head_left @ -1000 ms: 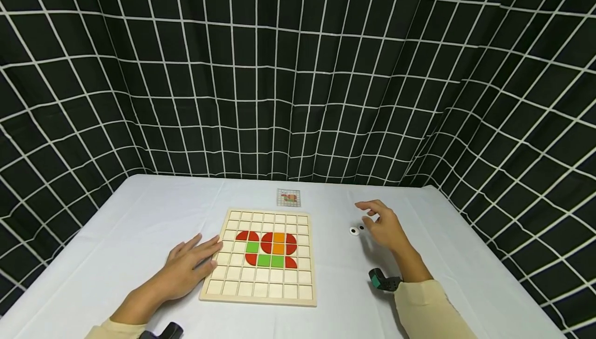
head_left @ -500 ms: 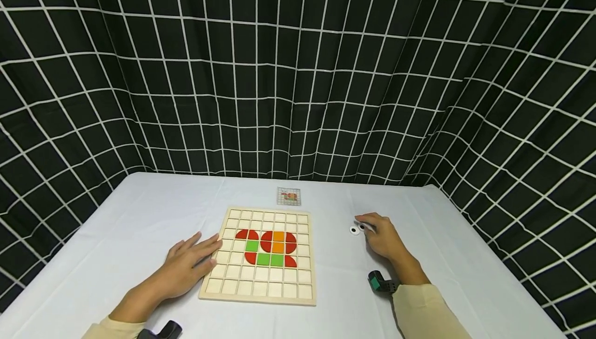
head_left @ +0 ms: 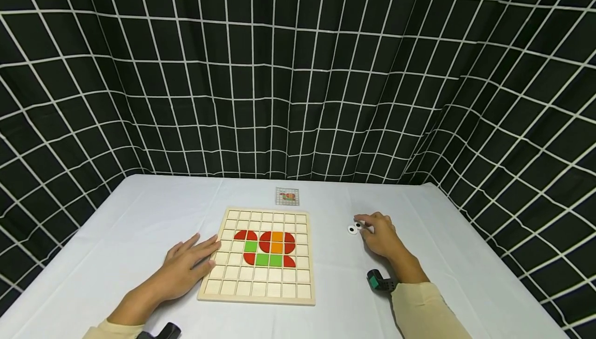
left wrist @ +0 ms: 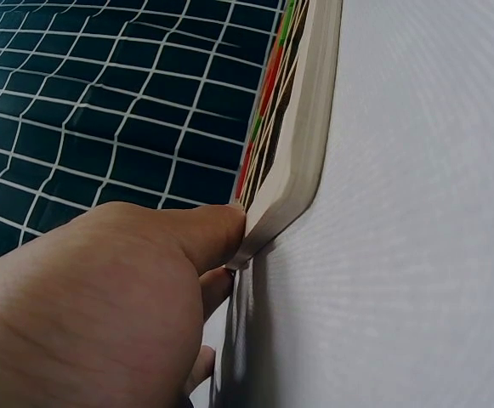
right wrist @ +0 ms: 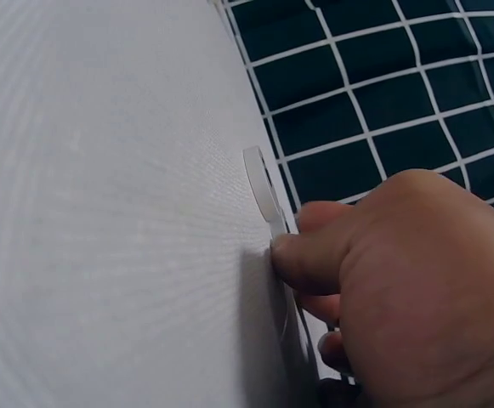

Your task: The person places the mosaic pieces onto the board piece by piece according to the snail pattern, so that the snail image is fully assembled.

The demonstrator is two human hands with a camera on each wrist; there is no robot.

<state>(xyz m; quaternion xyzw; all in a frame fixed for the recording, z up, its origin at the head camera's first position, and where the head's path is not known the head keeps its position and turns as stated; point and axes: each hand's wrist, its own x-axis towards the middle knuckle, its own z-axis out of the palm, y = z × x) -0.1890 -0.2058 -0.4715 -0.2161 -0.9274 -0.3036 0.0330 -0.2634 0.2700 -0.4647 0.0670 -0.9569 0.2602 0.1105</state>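
Note:
A square wooden grid board lies on the table, with red, green and orange pieces in its cells. My left hand rests at its left edge, fingers spread and fairly straight. The left wrist view shows the thumb touching the board's rim. Right of the board, my right hand has thumb and index finger at either side of a white disc with a black centre, pinching it at the table. A second such eye disc lies beside it; the right wrist view shows one disc edge-on past the thumb.
A small picture card with a coloured figure on a grid lies behind the board. White cloth covers the table. Black curtains with white grid lines stand around the back and sides.
My right hand has lowered to the discs, and its thumb and index finger have closed around the farther one, which has shifted slightly left. The left hand stays on the board's edge.

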